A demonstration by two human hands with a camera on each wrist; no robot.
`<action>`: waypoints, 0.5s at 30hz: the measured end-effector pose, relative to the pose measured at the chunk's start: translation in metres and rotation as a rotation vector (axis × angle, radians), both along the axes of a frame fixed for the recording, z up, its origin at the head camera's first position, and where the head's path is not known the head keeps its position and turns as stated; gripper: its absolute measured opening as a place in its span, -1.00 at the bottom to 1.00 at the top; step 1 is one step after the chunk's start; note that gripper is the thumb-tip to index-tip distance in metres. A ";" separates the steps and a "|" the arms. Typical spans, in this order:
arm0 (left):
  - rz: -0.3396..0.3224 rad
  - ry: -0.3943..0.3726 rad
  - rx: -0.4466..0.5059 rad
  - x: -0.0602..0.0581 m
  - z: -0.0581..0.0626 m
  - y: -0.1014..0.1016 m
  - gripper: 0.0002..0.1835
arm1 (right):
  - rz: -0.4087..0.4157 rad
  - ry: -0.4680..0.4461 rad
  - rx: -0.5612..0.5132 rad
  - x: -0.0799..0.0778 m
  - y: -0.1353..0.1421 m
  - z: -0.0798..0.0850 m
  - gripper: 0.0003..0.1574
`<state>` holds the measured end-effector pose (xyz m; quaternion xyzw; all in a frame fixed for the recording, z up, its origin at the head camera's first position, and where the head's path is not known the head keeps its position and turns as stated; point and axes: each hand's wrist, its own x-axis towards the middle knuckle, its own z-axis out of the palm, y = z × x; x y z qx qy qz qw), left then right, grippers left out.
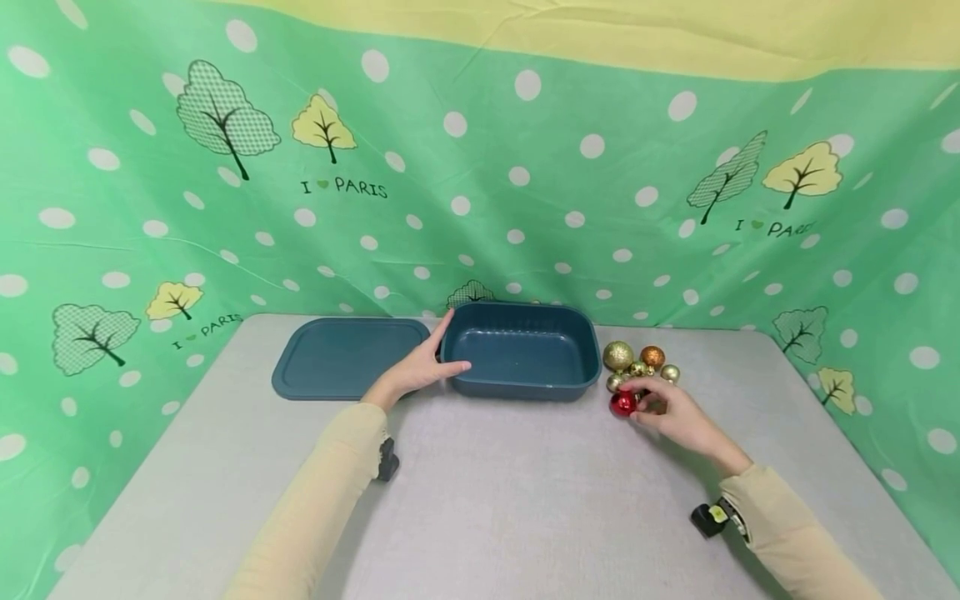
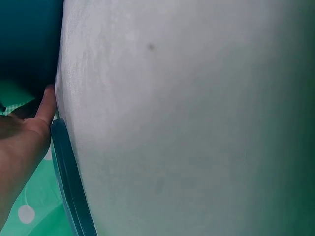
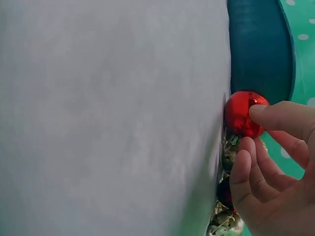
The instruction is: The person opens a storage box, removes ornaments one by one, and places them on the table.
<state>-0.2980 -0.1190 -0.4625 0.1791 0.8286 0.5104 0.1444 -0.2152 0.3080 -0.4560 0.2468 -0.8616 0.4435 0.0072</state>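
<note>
A deep blue rectangular container [image 1: 517, 390] stands without a cover at the back middle of the table. My left hand [image 1: 416, 368] rests against its left end, thumb and fingers spread and straight along the corner. In the left wrist view that hand [image 2: 29, 135] shows partly, beside the container's wall [image 2: 29, 39]. My right hand [image 1: 678, 414] pinches a shiny red Christmas ball [image 1: 622, 404] between thumb and index finger, right of the container. The right wrist view shows the thumb on the red ball [image 3: 238, 114], other fingers loosely bent below. Whether the ball touches the table I cannot tell.
Several gold baubles [image 1: 618, 356] and a copper-orange bauble [image 1: 652, 357] cluster behind the right hand. Left of the container lies a flat blue lid [image 1: 341, 358], close to the left hand. A green dotted curtain [image 1: 517, 208] hangs behind the grey table [image 1: 517, 500].
</note>
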 end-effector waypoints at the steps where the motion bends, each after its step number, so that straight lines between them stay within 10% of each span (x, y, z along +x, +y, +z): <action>1: 0.004 -0.003 -0.003 0.000 0.000 0.000 0.13 | -0.004 0.001 0.003 0.000 0.001 0.000 -0.42; 15: 0.016 -0.017 -0.031 0.001 0.002 0.001 0.11 | -0.083 0.018 0.045 0.006 0.031 0.016 -0.47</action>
